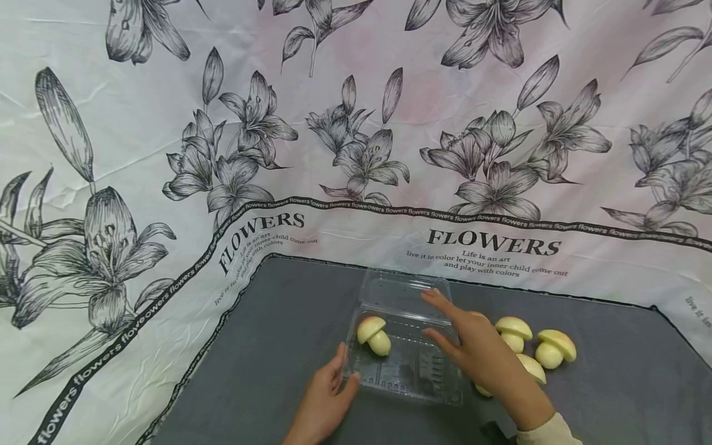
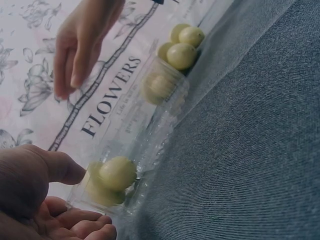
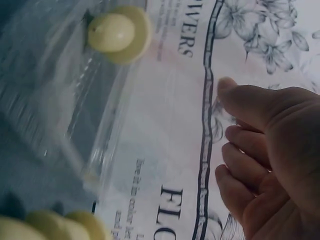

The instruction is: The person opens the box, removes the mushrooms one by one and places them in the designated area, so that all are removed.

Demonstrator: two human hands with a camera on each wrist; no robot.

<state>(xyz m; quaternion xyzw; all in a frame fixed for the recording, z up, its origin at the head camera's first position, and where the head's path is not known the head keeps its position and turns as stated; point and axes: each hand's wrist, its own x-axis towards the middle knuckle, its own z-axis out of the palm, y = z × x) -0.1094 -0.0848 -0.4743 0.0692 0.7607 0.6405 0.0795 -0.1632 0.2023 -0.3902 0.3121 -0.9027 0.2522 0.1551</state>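
A hinged clear plastic container (image 1: 397,384) lies with its lid (image 1: 392,290) folded back. One mushroom-shaped piece (image 1: 379,337), pale yellow with a reddish tinge on its cap, sits in the left part of the container. My left hand (image 1: 325,395) holds the container's near left edge between thumb and fingers; the left wrist view shows the thumb (image 2: 67,169) right at the wall. Over the container's right side hovers my right hand (image 1: 481,346), fingers extended with nothing between them. In the right wrist view its thumb (image 3: 250,102) stands apart from the loosely bent fingers.
Several more mushroom-shaped pieces (image 1: 550,352) lie to the right of the container, partly hidden behind my right hand and forearm. The dark grey tabletop (image 1: 278,321) is bordered by a white flower-printed cloth (image 1: 356,241) rising at the back and left.
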